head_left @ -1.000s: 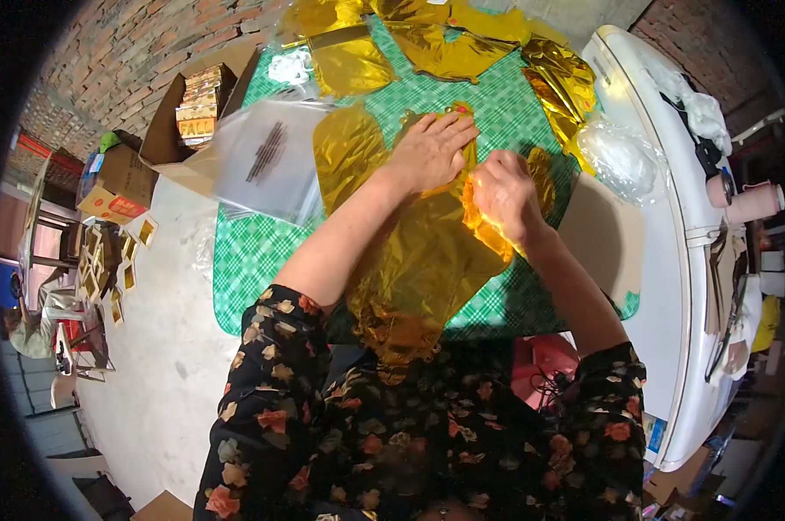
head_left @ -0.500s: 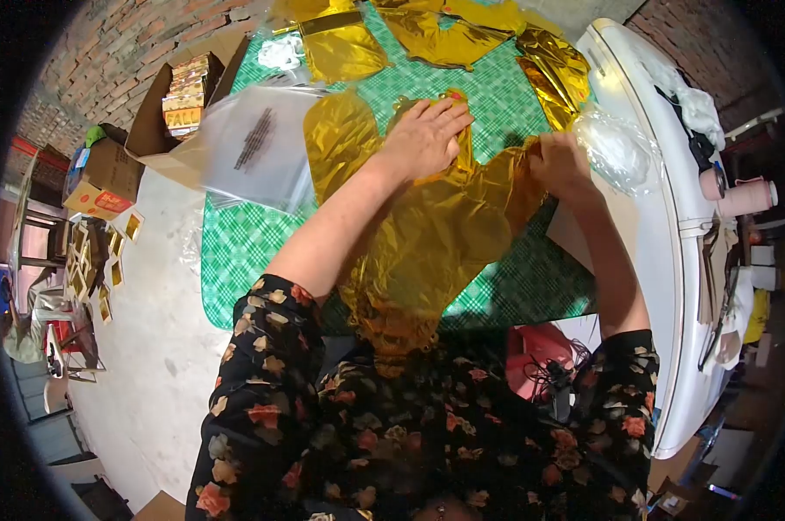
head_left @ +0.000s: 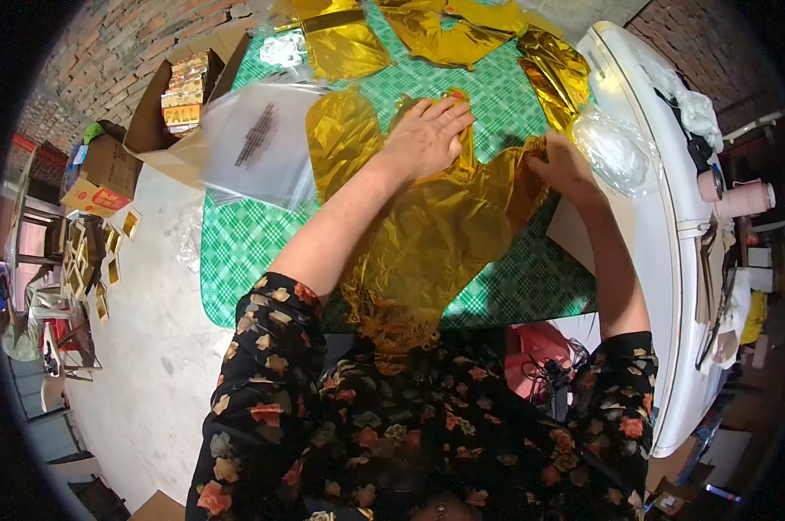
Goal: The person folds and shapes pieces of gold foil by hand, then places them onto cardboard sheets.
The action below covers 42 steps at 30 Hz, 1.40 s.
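Observation:
A flat gold foil balloon (head_left: pixel 427 239) lies spread over the green checked tablecloth (head_left: pixel 245 260), its lower end hanging over the near edge towards my shirt. My left hand (head_left: pixel 427 137) presses flat on its upper middle, fingers stretched out and pointing right. At the balloon's right end, my right hand (head_left: pixel 568 165) is closed on the crumpled foil; its fingertips are partly hidden. Several more gold foil pieces (head_left: pixel 345 43) lie along the far side of the table, with a shiny folded one (head_left: pixel 553 74) at the far right.
Clear plastic bags (head_left: pixel 262 143) lie on the table's left, beside a carton (head_left: pixel 145 130) of packed cards. A transparent bag (head_left: pixel 618 152) with white contents sits to the right, against a white appliance (head_left: pixel 670 260). Pink thread spools (head_left: pixel 744 200) stand beyond it.
Hardly anything differs. My right hand has shifted very slightly at the foil's right end, while my left hand stays pressed in the same place.

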{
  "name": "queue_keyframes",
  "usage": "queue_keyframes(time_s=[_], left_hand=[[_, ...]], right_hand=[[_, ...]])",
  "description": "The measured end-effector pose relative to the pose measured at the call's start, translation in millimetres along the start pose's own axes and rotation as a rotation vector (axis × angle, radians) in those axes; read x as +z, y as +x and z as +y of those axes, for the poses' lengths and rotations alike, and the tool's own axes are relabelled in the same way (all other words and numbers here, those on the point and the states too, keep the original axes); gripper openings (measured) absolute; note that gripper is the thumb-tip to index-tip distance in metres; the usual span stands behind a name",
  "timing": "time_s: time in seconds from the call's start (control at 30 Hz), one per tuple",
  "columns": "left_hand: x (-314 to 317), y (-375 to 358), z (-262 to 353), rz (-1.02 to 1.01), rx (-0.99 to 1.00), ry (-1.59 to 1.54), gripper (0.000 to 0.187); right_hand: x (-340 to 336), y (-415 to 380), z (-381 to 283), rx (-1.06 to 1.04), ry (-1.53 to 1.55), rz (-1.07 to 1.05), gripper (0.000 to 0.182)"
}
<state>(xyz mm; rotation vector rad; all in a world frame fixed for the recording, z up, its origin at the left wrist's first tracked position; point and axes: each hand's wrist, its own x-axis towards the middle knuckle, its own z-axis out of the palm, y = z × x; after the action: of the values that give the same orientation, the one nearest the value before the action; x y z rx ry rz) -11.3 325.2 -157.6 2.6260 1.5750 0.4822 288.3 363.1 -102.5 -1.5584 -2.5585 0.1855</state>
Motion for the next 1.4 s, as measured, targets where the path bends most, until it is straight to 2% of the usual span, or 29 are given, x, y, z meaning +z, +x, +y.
queue_keyframes(time_s=[0.03, 0.13, 0.33, 0.4, 0.47, 0.57, 0.6, 0.7, 0.8, 0.9, 1.0, 1.1, 1.2, 1.3, 1.4], left_hand=[[-0.2, 0.3, 0.2, 0.0, 0.001, 0.0, 0.059], [-0.5, 0.5, 0.7, -0.01, -0.001, -0.001, 0.059], [3.8, 1.2, -0.3, -0.001, -0.013, 0.012, 0.059], [3.7, 1.0, -0.1, 0.001, -0.013, 0.009, 0.059], [2.5, 1.0, 0.9, 0.008, -0.007, 0.012, 0.059], [3.1, -0.1, 0.4, 0.027, 0.003, 0.033, 0.058], [3.0, -0.5, 1.1, 0.034, 0.003, 0.046, 0.057], [-1.0, -1.2, 0.3, 0.025, 0.03, 0.088, 0.057], [-2.1, -0.5, -2.2, 0.012, 0.056, 0.135, 0.058], [5.7, 2.4, -7.8, 0.032, 0.093, 0.228, 0.059], [16.8, 6.4, -12.8, 0.037, 0.101, 0.258, 0.061], [15.1, 7.4, -14.5, 0.012, 0.133, 0.302, 0.059], [2.1, 3.3, -5.0, 0.033, 0.108, 0.254, 0.056], [15.8, 6.7, -14.4, 0.157, 0.202, 0.274, 0.054], [13.7, 8.8, -12.2, 0.129, 0.202, 0.296, 0.053]], right_hand=[[-1.5, -0.8, 0.3, -0.022, -0.043, -0.053, 0.03], [9.6, -1.7, 0.4, 0.07, -0.036, -0.032, 0.032], [-9.6, 2.9, -17.4, 0.187, 0.168, -0.07, 0.025], [-8.2, 12.5, -4.2, 0.047, 0.413, -0.083, 0.02], [-7.8, 13.9, 3.6, 0.048, 0.834, -0.136, 0.015], [-27.9, 11.0, -38.4, 0.164, 1.025, -0.207, 0.016], [-23.5, 9.3, -58.3, 0.19, 1.061, -0.072, 0.021], [-24.1, 2.8, -102.5, 0.232, 1.314, -0.094, 0.039], [-28.1, -7.0, -123.6, 0.13, 1.493, -0.129, 0.043], [13.1, -19.8, -82.6, 0.084, 1.185, 0.179, 0.04], [49.4, -44.5, -47.6, -0.055, 0.436, 0.258, 0.043], [68.1, -68.3, -60.1, -0.252, 0.06, 0.353, 0.049], [65.6, -84.0, -86.8, -0.239, -0.029, 0.297, 0.053], [64.8, -87.8, -97.5, -0.257, -0.023, 0.266, 0.059], [66.8, -86.1, -103.8, -0.23, -0.058, 0.239, 0.063]])
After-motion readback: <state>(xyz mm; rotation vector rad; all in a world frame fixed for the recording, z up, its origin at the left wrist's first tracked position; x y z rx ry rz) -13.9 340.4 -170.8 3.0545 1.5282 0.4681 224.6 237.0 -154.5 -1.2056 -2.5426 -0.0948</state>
